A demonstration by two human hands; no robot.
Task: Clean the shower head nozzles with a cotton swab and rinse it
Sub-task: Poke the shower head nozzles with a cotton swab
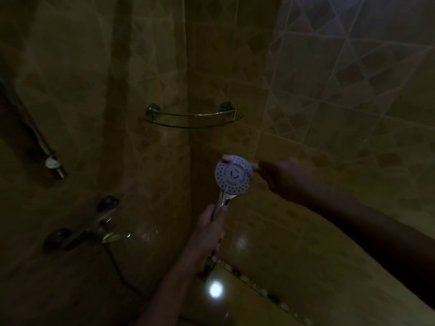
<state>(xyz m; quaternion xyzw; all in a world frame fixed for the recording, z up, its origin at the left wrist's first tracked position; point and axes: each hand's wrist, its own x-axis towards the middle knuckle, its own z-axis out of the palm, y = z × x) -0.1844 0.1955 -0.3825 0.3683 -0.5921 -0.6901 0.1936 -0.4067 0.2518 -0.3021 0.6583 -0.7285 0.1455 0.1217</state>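
white shower head (233,175) gripped by left hand (207,234); right hand (286,178) blurred beside it.

Two bare arms, and in this dim light that is about all of the person you can make out. The left forearm (169,285), below the shower head (233,176), is uncovered as far as it shows and looks slim, narrowing to the wrist. On the left hand (209,231), just under the shower head, a couple of short, rounded fingernails (224,207) catch a faint shine. The right forearm (364,222), to the lower right of the shower head, is uncovered too and lies in deeper shadow, looking broader. The right hand (282,177), just right of the shower head, is blurred, so its fingers and nails cannot be made out.
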